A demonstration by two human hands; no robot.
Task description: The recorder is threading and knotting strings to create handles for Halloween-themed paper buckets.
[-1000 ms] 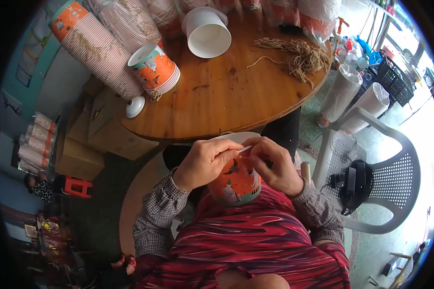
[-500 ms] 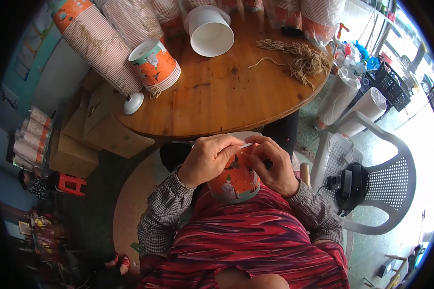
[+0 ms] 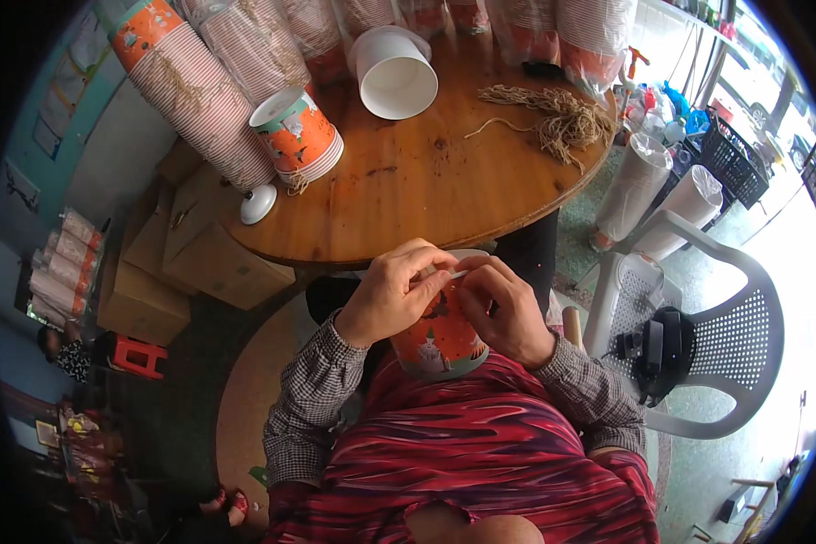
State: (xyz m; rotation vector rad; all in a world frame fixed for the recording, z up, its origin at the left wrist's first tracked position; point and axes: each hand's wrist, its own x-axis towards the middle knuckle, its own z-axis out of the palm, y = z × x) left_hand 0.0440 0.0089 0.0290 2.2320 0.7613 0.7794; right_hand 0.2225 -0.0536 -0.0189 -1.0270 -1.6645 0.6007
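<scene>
An orange paper bucket point(image 3: 437, 337) with dark and white figures and a grey-green band rests on my lap. My left hand point(image 3: 397, 292) lies over its upper left side, thumb and fingertips pinched together. From the right my right hand point(image 3: 510, 310) meets it, fingers bent and thumb pressed in. A small thin white piece point(image 3: 460, 274) shows between the fingertips of both hands. Its kind is too small to tell, and the fingers cover part of the bucket.
Ahead is a round wooden table point(image 3: 408, 199). It bears a bundle of twine point(image 3: 567, 122), a white bucket point(image 3: 397, 86) on its side, a short orange bucket stack point(image 3: 301, 136), a white knobbed lid point(image 3: 258, 204) and tall bucket stacks point(image 3: 199, 100). A grey plastic chair point(image 3: 734, 344) stands right.
My right fingers have curled in slightly toward the left hand, and less of the white piece shows. The bucket stays in place on my lap. The view has shifted slightly.
</scene>
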